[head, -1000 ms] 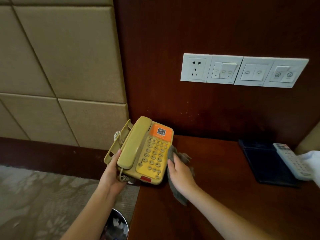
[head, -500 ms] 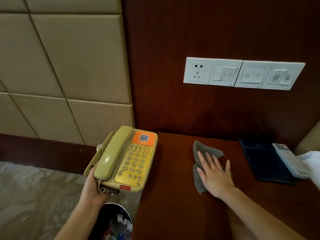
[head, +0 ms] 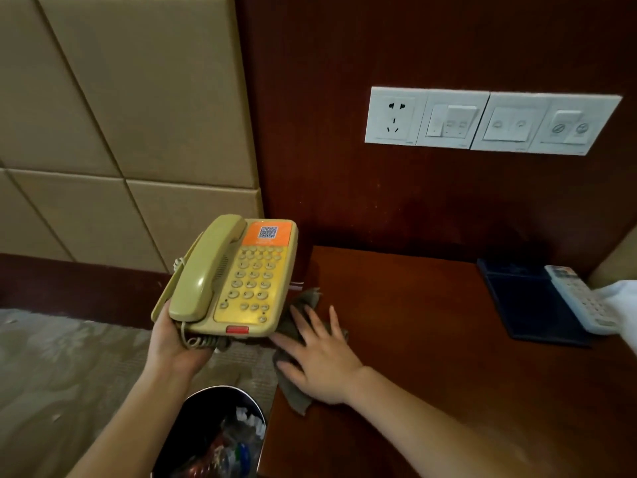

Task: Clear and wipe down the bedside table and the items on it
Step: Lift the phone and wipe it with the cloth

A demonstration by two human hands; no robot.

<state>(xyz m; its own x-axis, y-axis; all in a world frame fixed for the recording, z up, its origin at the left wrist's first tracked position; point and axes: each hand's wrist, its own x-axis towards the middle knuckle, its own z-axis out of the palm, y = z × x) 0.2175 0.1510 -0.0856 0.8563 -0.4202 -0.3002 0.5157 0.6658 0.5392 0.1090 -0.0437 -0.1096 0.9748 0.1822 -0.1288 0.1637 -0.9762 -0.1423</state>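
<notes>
Telephone [head: 238, 277] with orange QR-code label [head: 266, 233] gripped in left hand [head: 172, 343]; right hand [head: 320, 360], fingers straight, presses cloth [head: 292, 391].

The telephone [head: 241, 281], off the tabletop's [head: 431, 357] left edge, carries an orange label [head: 256, 240] at its top with a black-and-white QR code [head: 268, 232]. The print under the code is too blurred to read, and the keypad digits are too faint. On the wall switch panel [head: 493, 120], the rightmost plate shows two round symbols, one a slashed circle. Markings on the remote [head: 579, 298] and the dark blue folder [head: 527, 301] near the tabletop's right edge are illegible.
</notes>
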